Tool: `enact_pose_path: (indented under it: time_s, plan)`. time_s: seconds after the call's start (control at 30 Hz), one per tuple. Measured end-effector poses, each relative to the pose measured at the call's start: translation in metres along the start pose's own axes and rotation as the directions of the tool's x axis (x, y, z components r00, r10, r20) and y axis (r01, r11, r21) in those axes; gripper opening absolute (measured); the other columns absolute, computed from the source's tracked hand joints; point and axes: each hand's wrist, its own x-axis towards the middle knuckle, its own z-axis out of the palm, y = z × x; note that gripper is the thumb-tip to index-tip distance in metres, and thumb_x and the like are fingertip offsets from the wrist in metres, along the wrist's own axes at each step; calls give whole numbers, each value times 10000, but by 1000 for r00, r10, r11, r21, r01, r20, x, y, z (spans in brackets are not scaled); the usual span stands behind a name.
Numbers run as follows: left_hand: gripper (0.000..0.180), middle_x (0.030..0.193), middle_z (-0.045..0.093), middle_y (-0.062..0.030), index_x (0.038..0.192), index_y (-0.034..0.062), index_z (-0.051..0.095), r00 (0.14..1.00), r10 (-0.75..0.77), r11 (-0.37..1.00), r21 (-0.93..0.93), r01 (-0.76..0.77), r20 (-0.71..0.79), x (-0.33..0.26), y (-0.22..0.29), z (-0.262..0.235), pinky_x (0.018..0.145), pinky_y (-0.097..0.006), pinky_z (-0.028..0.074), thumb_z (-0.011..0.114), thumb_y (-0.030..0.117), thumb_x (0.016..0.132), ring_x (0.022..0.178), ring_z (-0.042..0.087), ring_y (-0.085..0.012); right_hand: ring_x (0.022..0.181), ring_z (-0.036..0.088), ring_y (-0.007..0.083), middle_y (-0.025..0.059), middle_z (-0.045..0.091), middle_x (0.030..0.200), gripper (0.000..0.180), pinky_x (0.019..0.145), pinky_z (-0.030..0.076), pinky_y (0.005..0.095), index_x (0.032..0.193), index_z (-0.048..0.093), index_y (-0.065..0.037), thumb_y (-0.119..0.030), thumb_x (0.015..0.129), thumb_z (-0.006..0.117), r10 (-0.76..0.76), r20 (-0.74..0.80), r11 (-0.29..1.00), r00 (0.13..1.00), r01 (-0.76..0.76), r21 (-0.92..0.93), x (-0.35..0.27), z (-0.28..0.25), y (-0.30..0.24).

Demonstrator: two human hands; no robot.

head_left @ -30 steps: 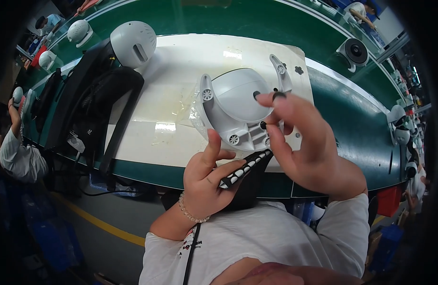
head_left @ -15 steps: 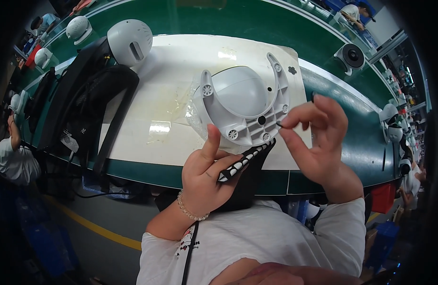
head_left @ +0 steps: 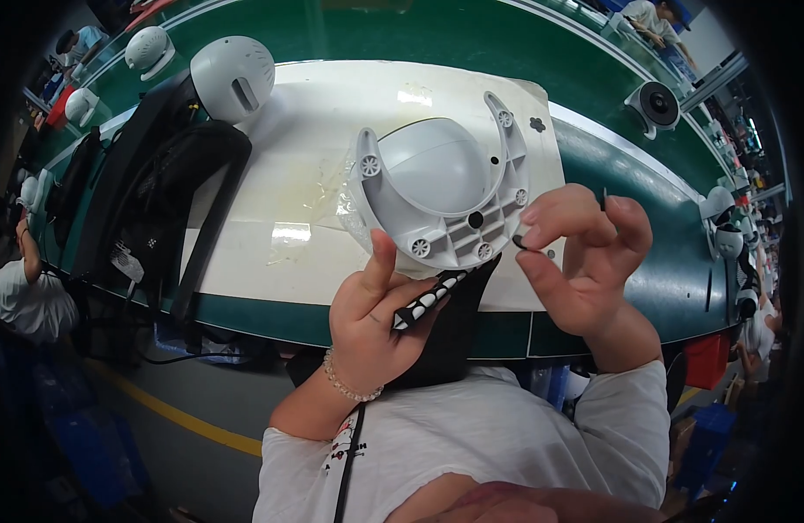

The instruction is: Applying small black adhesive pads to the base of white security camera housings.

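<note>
A glossy white rounded housing (head_left: 437, 166) lies on the bench with its U-shaped, ribbed base (head_left: 454, 248) turned up. Dark round spots and several spoked round sockets show on the base. My left hand (head_left: 371, 318) grips a black strip with white ovals (head_left: 424, 305) just below the base's near edge, thumb raised beside the rim. Right of the base, my right hand (head_left: 585, 261) pinches a small black pad (head_left: 521, 241) between thumb and forefinger, slightly apart from the base. A thin dark sliver shows near another fingertip of that hand.
Clear plastic wrap (head_left: 354, 196) lies under the housing, on a pale mat (head_left: 315, 105). Black bags (head_left: 179, 192) and a white dome-shaped device (head_left: 234, 78) stand at left. A device with a black round face (head_left: 654, 106) sits far right. Other people work around the benches.
My right hand has drawn slightly right, away from the base, with the small black pad. The housing and my left hand with the strip have shifted slightly left.
</note>
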Motion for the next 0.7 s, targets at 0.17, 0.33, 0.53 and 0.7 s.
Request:
enact_pose_path:
  time_s: [0.17,0.33,0.53,0.7]
  plan:
    - [267,1344,293,-204,814,-14,601,999,3,1000,-16,-2,40,5,4,-2,624,-262,456,696,-44,566,682,595,-176,893,533,178,72,559,831,584,908,272,375,1206,234,-60,71,737,556,187,35,980,982,-184,-76,-11,7,-4]
    - [251,1359,262,-209,825,-41,589,997,-14,1000,-7,14,76,4,4,-3,676,-251,475,683,-78,595,707,600,-162,912,548,140,11,589,829,558,909,191,372,1199,248,-75,14,749,566,306,64,931,950,-285,-230,-12,8,-7]
    - [245,1359,254,-215,830,-47,593,995,-61,998,35,58,83,3,7,-2,678,-251,476,680,-78,604,718,606,-165,918,573,149,-33,625,855,467,894,211,381,1085,420,-111,13,681,621,64,28,811,998,-36,-584,-17,11,-10]
    - [257,1328,325,-192,802,2,624,999,-35,999,-7,35,0,5,5,4,561,-273,447,711,-20,562,646,596,-205,931,574,163,-15,618,952,338,912,215,399,993,567,-140,-106,672,668,122,157,685,980,32,-728,-18,6,-26]
